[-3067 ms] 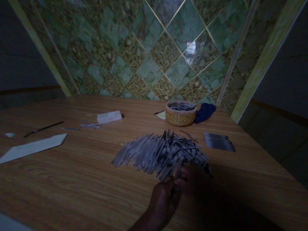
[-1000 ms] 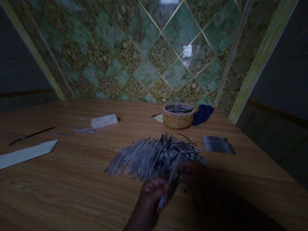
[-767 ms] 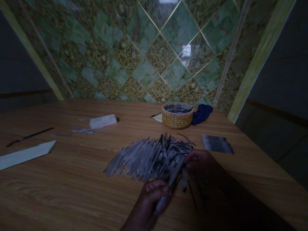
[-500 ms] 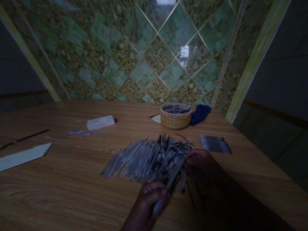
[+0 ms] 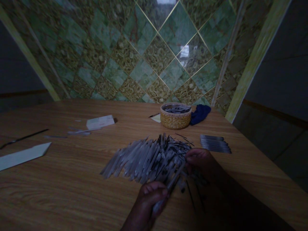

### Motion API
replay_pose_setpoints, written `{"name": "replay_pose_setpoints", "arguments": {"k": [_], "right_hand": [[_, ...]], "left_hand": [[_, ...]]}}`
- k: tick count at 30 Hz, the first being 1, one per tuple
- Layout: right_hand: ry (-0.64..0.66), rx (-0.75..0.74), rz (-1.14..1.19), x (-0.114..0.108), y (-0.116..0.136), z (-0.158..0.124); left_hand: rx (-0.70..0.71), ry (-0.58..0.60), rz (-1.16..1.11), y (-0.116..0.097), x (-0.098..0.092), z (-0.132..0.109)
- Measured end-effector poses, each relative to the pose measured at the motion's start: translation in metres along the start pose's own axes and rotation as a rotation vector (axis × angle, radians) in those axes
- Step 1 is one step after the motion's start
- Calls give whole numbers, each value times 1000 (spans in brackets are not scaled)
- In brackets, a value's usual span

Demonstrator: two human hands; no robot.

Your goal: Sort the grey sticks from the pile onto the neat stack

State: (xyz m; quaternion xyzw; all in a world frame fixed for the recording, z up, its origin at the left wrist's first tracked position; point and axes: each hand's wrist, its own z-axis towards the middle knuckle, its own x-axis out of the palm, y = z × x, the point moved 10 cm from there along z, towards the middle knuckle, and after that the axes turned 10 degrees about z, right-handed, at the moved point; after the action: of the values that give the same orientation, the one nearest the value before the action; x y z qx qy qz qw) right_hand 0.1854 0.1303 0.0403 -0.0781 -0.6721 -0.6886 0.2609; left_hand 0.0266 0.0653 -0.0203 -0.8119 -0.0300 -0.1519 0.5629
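My left hand (image 5: 150,200) sits at the near edge of the pile of grey strips (image 5: 141,158) on the table (image 5: 72,189), fingers curled tight around one strip (image 5: 171,183) slanting up into the pile. My right hand (image 5: 203,163) rests on the pile's right end, fingers bent; I cannot tell whether it grips anything.

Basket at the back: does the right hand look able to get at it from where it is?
Probably yes. The right hand rests at the right end of the pile, and the basket stands open-topped just beyond, with only low strips and bare table between. Nothing stands in the way.
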Motion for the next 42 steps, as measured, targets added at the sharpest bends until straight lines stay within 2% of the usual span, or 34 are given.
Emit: {"name": "replay_pose_setpoints", "arguments": {"k": [9, 16, 26, 37, 39, 42], "right_hand": [[10, 36, -115, -6, -2, 0], [43, 94, -163, -4, -8, -2], [77, 68, -380, -2, -7, -2], [66, 129, -286, -13, -6, -2], [100, 172, -372, -16, -7, -3], [246, 247, -759, -12, -20, -7]], "left_hand": [[32, -7, 84, -5, 0, -2], [31, 19, 61, -1, -2, -1], [5, -37, 158, -6, -3, -4], [16, -30, 129, -9, -8, -3], [23, -60, 115, -13, -10, -5], [32, -92, 94, -17, -11, -7]]}}
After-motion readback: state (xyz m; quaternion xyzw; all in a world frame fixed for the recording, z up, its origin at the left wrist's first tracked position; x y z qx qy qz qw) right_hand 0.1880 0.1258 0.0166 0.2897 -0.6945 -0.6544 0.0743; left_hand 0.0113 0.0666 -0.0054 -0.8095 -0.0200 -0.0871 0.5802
